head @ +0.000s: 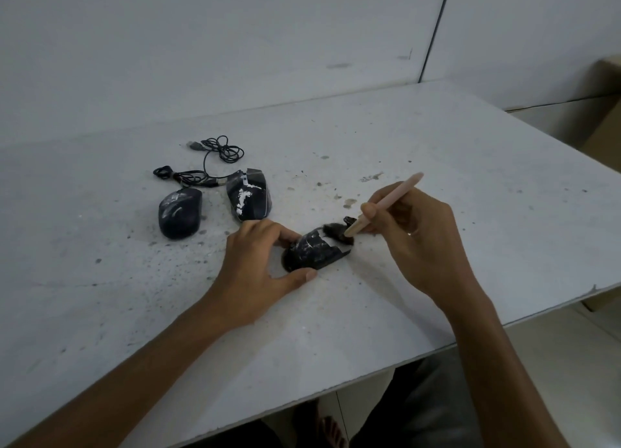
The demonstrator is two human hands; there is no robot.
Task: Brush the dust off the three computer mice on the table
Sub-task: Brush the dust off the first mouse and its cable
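While pinching one mouse (314,251) by its flanks in the left-hand grip (255,266), judged it light, rigid, slippery; clasped the brush (400,191) in the right-hand grip (416,236) at its end.

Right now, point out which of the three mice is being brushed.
The near mouse, gripped by the left hand, with the right hand's brush on it; the other two lie untouched farther back.

a pale grey table (437,145), speckled and stained, stands against a plain white wall (201,44) with a dark upright seam (435,27). a cardboard box (605,118) shows at right, above light floor (554,363) tiles.
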